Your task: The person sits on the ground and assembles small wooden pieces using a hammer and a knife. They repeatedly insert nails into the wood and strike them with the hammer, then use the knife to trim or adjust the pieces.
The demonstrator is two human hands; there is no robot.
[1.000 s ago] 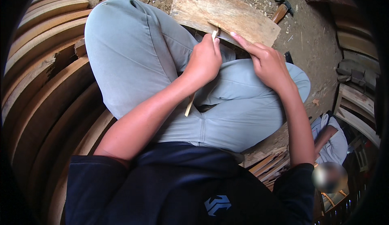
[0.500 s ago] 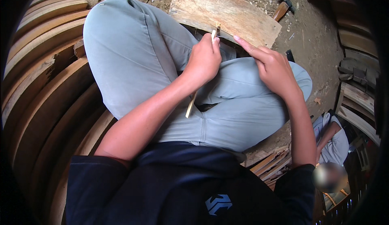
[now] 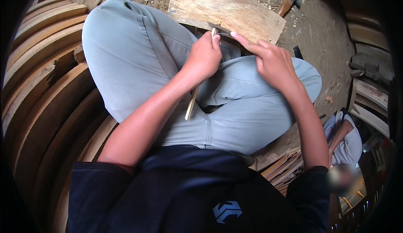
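My left hand (image 3: 204, 56) is closed around a thin pale wooden stick (image 3: 190, 108). The stick's upper end shows past my thumb, and its lower end hangs over my lap. My right hand (image 3: 275, 61) is curled around a knife whose grip my fingers hide, its index finger stretched along the back. The knife's narrow blade (image 3: 219, 27) lies across the stick's upper end, just beyond my left thumb. Beneath the blade, small shavings touch the near edge of a flat wooden board (image 3: 226, 7).
A hammer (image 3: 286, 5) with a wooden handle lies by the board's right side. Curved planks (image 3: 46, 65) are stacked at my left. More timber (image 3: 371, 93) stands at the right. Wood strips (image 3: 283, 170) lie near my right elbow, and another person (image 3: 346, 138) sits beyond.
The blade now crosses the stick's tip and shows more of its length. Both hands have shifted slightly left and up in view, with the whole scene shifting a little too.
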